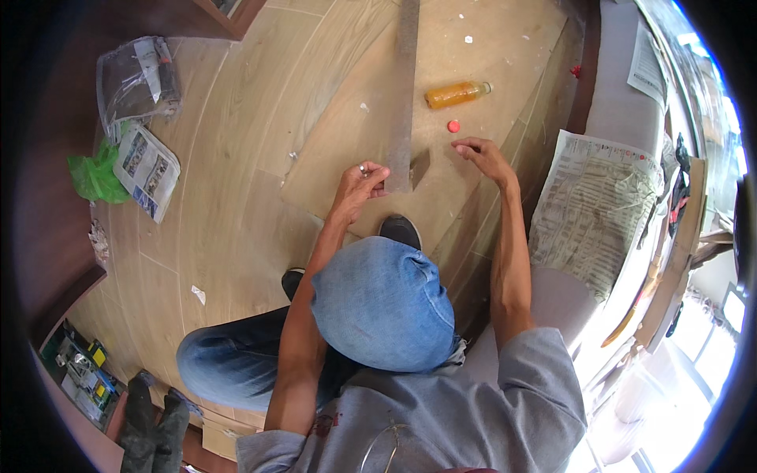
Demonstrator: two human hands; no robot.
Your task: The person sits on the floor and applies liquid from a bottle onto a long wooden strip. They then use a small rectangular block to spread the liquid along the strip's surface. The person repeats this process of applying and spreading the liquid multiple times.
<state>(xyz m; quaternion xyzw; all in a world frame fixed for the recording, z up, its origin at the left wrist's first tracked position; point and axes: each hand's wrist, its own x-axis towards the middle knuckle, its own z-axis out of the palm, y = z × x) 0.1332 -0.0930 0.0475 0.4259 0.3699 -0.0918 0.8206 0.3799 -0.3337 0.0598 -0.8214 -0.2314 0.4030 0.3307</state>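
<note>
My left hand [358, 188], with a ring on one finger, pinches the near end of a long, flat, grey-brown strip [404, 88]. The strip runs away from me past the top of the view; its material is hard to settle. Against its right side near that end is a small brown block [420, 168]. My right hand [486, 159] hovers right of the block, thumb and forefinger slightly apart, with nothing visible in it. Just beyond its fingertips lies a red bottle cap [453, 126]. An uncapped bottle of orange liquid [454, 94] rests on its side farther off.
Beneath these is a thin wooden board [343, 142] on the wood-look floor [225, 195]. Newspaper [591, 207] covers part of a grey ledge at right. At left are a clear plastic bag [118, 77], folded newspaper [148, 168] and a green bag [97, 171]. My shoe [401, 229] touches the board's near side.
</note>
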